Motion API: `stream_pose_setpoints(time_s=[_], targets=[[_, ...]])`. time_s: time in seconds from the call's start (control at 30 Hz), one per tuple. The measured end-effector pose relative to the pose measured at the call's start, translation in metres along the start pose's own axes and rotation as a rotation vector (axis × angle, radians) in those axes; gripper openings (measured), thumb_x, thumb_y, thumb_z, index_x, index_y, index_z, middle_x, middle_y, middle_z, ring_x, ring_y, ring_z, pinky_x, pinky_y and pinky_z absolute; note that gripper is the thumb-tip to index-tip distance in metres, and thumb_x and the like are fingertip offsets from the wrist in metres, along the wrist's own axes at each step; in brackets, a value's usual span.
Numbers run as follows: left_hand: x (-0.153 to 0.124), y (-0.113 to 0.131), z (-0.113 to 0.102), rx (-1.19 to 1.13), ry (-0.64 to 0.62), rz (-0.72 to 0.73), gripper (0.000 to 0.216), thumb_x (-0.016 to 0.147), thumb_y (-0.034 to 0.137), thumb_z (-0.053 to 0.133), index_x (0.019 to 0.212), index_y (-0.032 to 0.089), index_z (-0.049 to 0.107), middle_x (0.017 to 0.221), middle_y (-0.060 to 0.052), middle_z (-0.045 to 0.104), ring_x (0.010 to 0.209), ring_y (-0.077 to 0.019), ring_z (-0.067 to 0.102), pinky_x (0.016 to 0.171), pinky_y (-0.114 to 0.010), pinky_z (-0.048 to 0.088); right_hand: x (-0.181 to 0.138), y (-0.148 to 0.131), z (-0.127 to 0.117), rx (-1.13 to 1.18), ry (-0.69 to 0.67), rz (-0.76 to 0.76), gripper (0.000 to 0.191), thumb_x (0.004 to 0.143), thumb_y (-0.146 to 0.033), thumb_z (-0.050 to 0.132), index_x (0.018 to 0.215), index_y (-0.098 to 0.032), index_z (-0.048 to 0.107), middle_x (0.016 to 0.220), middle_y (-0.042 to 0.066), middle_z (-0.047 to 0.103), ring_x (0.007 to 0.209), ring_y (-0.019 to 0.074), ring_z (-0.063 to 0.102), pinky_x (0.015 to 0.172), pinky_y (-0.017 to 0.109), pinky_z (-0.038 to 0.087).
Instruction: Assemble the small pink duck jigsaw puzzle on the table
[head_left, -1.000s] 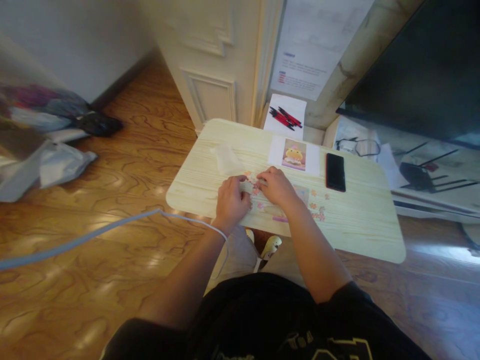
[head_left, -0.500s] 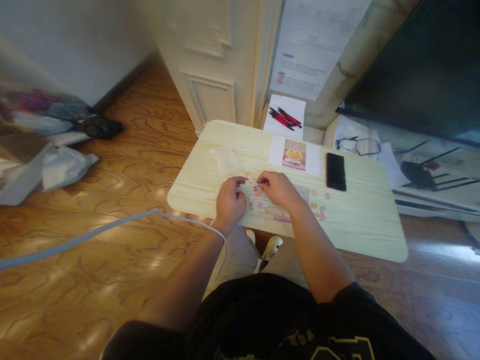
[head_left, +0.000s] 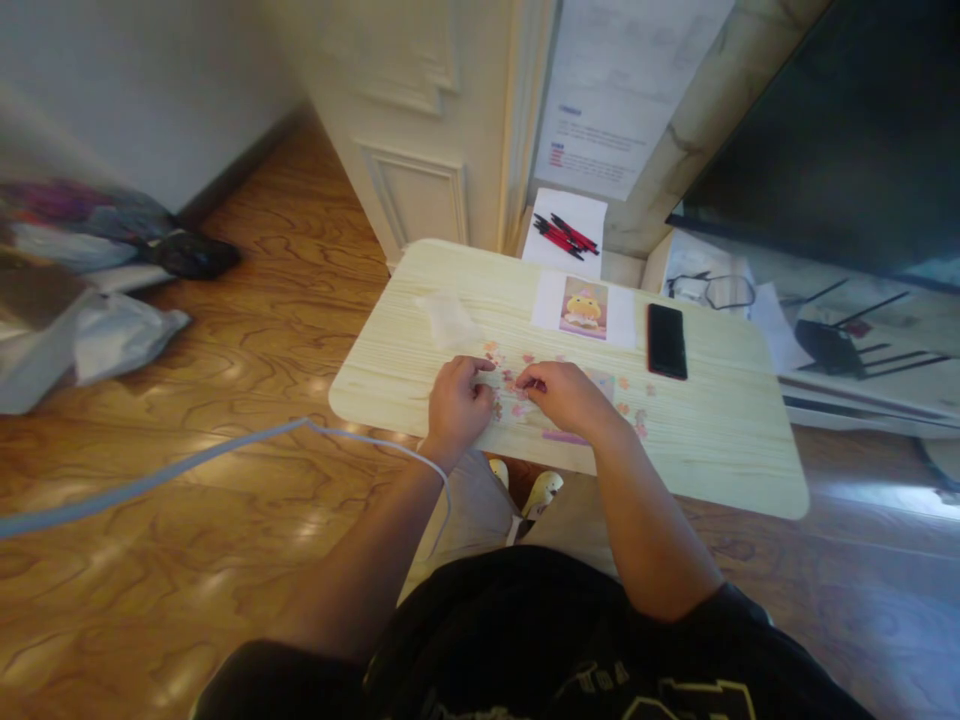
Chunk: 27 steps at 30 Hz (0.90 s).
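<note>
Small pink and orange puzzle pieces (head_left: 516, 382) lie scattered on a pale wooden table (head_left: 720, 440). My left hand (head_left: 459, 403) rests at the near edge with curled fingers pinching at a piece. My right hand (head_left: 568, 396) is beside it, fingers bent down and pinched on a small piece among the scatter. A partly built puzzle panel (head_left: 600, 384) lies just under and right of my right hand. A picture card of a yellow figure (head_left: 583, 307) lies farther back.
A black phone (head_left: 666, 340) lies right of the card, a clear plastic bag (head_left: 448, 318) at the back left. Red and black pens (head_left: 565, 236) rest on white paper behind the table. A pale cable (head_left: 187, 465) crosses the wood floor; bags (head_left: 82, 300) are heaped at left.
Both hands have drawn slightly toward me and closer together over the pieces. The view has shifted a little.
</note>
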<state>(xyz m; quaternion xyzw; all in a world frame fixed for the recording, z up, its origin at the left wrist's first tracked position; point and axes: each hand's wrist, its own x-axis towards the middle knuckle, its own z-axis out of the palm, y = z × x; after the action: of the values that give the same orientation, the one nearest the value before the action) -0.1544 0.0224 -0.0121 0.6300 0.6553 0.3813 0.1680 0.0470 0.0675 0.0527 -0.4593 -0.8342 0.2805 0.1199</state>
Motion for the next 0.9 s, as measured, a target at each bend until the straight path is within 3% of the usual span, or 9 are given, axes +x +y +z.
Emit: stream_pose_setpoints(time_s=[0.1,0.2,0.4,0.6,0.77,0.9], targets=[[0.0,0.001,-0.001,0.007,0.002,0.016,0.034,0.075,0.01,0.054,0.102,0.024,0.069,0.107,-0.005,0.07,0.108,-0.0258,0.064,0.097,-0.041,0.053,0.0,0.001,-0.006,-0.049,0.085,0.009,0.019,0.094,-0.014,0.065,0.102,-0.022,0.08,0.105,0.005,0.079,0.097,0.0201,0.07,0.09,0.032,0.05],[0.0,0.001,0.0,-0.016,0.016,0.031,0.033,0.075,0.009,0.053,0.1,0.024,0.069,0.105,-0.005,0.07,0.107,-0.0251,0.064,0.096,-0.041,0.053,-0.002,-0.005,-0.005,-0.102,0.078,-0.003,0.012,0.096,-0.022,0.067,0.1,-0.021,0.079,0.1,0.005,0.077,0.092,0.0197,0.068,0.086,0.031,0.049],[-0.001,-0.006,0.001,-0.091,0.072,-0.006,0.036,0.076,0.008,0.048,0.102,0.023,0.067,0.102,-0.004,0.068,0.103,-0.0222,0.064,0.094,-0.038,0.054,-0.009,-0.028,0.026,-0.262,0.009,-0.005,0.02,0.093,-0.039,0.074,0.101,-0.02,0.077,0.103,0.01,0.074,0.1,0.0257,0.068,0.089,0.034,0.05],[-0.003,-0.009,0.0,-0.104,0.109,-0.027,0.036,0.077,0.01,0.049,0.104,0.022,0.067,0.099,-0.004,0.068,0.099,-0.0217,0.065,0.092,-0.038,0.055,-0.013,-0.033,0.04,-0.303,0.0,-0.04,0.013,0.092,-0.032,0.075,0.099,-0.021,0.075,0.103,0.01,0.072,0.101,0.0265,0.068,0.09,0.036,0.051],[0.0,-0.004,0.0,-0.024,0.043,0.022,0.043,0.079,0.009,0.051,0.114,0.024,0.07,0.118,-0.005,0.072,0.116,-0.0248,0.063,0.106,-0.043,0.05,-0.011,-0.028,0.032,-0.269,0.025,0.009,0.019,0.098,-0.035,0.068,0.106,-0.02,0.076,0.107,0.012,0.072,0.104,0.0267,0.067,0.093,0.037,0.051],[0.002,0.001,0.003,0.064,0.018,0.051,0.043,0.082,0.013,0.055,0.12,0.024,0.073,0.133,-0.005,0.071,0.126,-0.0286,0.06,0.112,-0.049,0.045,-0.01,-0.019,0.024,-0.257,0.107,0.028,0.026,0.103,-0.032,0.057,0.117,-0.02,0.076,0.129,0.014,0.069,0.117,0.0295,0.061,0.104,0.043,0.047]])
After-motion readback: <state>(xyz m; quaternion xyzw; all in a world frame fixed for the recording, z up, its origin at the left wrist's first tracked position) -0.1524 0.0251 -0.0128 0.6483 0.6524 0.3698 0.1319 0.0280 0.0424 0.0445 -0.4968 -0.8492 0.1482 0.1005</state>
